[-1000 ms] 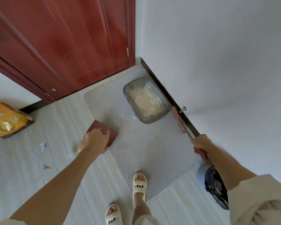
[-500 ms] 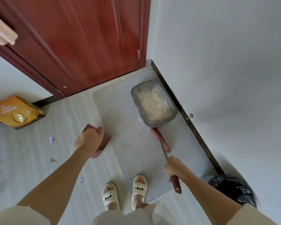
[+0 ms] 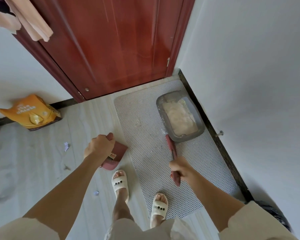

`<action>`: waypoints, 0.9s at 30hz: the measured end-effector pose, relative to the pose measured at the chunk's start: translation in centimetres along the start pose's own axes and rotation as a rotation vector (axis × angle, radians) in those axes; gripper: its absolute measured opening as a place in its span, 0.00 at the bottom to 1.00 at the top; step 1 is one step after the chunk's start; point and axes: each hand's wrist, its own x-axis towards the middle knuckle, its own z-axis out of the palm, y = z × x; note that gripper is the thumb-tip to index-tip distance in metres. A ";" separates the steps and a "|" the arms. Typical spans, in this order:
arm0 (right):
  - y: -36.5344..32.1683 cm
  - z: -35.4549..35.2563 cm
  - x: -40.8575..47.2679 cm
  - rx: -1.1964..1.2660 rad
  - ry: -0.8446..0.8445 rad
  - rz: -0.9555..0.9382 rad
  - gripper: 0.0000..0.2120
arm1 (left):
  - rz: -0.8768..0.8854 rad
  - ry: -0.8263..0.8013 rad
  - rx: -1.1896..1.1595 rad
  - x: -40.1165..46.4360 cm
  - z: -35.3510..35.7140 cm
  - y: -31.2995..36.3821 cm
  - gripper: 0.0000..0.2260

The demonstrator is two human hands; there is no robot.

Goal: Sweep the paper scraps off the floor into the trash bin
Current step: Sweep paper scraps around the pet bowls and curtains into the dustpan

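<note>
Paper scraps: one small white crumpled piece (image 3: 66, 146) on the pale wood-grain floor (image 3: 42, 163) left of the dustpan, another (image 3: 96, 193) nearer the feet, a darker fleck (image 3: 66, 168) between. None gathered yet, by the look of it; sweeping and tipping both left to do. Trash bin (image 3: 274, 215) with glossy black liner at lower right, well apart from the scraps. Left hand (image 3: 98, 147) curled round the handle of a flat dusty-pink plastic dustpan (image 3: 115, 157). Right hand (image 3: 180, 168) gripping a slim pink brush (image 3: 171, 147), head just beside a grey rounded litter tray (image 3: 195, 134) of pale grainy filling. Underneath, a perforated grey-white mat (image 3: 145, 122). Beyond, a glossy reddish door (image 3: 111, 49) and an orange crinkled bag (image 3: 29, 113).
</note>
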 end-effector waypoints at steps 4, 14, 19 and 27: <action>-4.7 3.8 -0.4 0.013 0.003 0.026 0.16 | 0.018 -0.029 0.012 4.3 -3.0 -2.3 0.23; -12.9 12.1 0.6 -0.158 0.048 -0.008 0.20 | 0.007 -0.095 -0.045 13.3 -8.3 -7.3 0.21; -14.2 11.5 -0.7 -0.211 0.007 0.028 0.11 | 0.021 -0.128 -0.100 15.4 -9.2 -7.9 0.20; -15.7 5.4 -0.3 -0.246 0.125 0.018 0.08 | -0.040 -0.151 -0.127 17.5 -10.2 -8.0 0.19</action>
